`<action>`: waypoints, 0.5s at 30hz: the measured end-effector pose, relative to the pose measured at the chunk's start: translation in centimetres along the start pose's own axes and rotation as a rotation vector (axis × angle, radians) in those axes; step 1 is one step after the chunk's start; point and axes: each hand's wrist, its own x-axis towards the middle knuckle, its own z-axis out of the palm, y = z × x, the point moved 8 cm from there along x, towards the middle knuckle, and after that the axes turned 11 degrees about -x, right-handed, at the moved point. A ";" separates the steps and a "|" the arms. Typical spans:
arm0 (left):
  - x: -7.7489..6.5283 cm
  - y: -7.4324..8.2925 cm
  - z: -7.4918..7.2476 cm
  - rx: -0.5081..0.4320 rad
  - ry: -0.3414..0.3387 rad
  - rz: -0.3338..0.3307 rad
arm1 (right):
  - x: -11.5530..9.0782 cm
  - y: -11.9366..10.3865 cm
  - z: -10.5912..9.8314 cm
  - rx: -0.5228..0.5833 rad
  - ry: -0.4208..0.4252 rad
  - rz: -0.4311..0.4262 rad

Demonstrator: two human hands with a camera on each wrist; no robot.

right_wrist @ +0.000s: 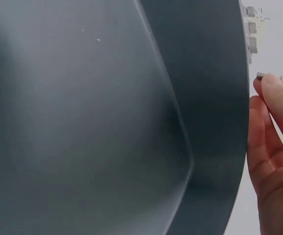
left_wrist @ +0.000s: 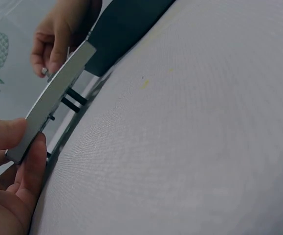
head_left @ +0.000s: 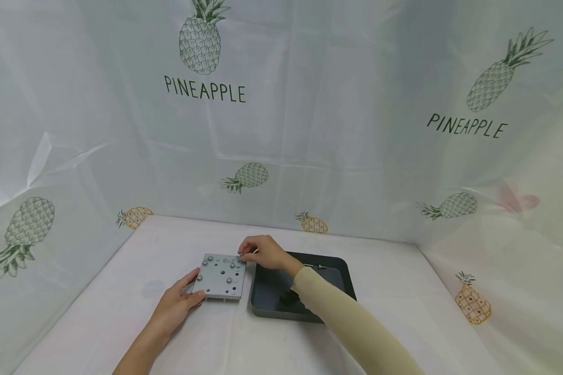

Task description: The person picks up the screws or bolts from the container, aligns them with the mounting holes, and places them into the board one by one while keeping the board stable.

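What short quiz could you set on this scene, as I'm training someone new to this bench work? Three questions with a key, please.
1. Which hand grips the metal plate at its edge?
2. From the person's viewpoint, where is the dark tray relative to the plate: (a) left, (b) right, (c) underneath?
3. True or false: the right hand pinches a small metal piece.

Key: 1. The left hand. 2. (b). 3. True.

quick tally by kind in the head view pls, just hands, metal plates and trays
Hands: 2 (left hand, right hand)
Metal plates: 1 (silver metal plate)
Trays: 1 (dark tray)
Total: 4
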 end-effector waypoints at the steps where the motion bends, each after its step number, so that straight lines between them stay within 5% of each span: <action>1: 0.0 0.1 0.0 -0.001 -0.002 0.002 | 0.1 -0.1 0.0 -0.001 -0.003 0.001; 15: 0.1 0.0 0.1 0.001 -0.004 0.010 | 0.3 -0.1 0.3 0.004 -0.022 -0.002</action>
